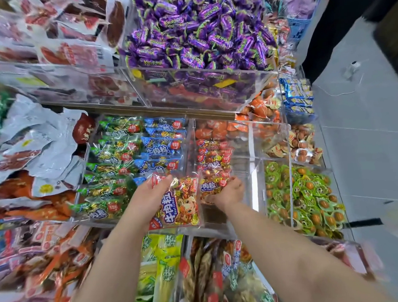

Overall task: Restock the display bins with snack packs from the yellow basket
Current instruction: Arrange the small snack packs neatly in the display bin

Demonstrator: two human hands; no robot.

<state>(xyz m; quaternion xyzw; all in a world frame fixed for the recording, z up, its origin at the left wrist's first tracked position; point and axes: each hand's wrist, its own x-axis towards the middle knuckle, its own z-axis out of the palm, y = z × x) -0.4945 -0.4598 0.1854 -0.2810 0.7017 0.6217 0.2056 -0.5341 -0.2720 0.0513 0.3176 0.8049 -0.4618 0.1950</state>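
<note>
Stocking a clear bin with red snack packs, one in each hand.

Nearest, at 6 o'clock: yellow-green packs [160,262] standing in a low bin. Just above, in the middle: left hand [149,195], fingers curled round a big red snack pack [176,207], held at the front edge of the clear bin [244,171]. At 3 o'clock from that pack, close beside it: right hand [229,191], fingers wrapped round a second red pack [211,188], down inside the same bin. Behind it, toward 12 o'clock: more red packs [213,153] lined up in a row. At 9 o'clock from the bin: blue packs [163,144], then green packs [113,159]. At 3 o'clock: little round green packs [298,199]. Farthest, at 12 o'clock: a big heap of purple sweets [199,29].
</note>
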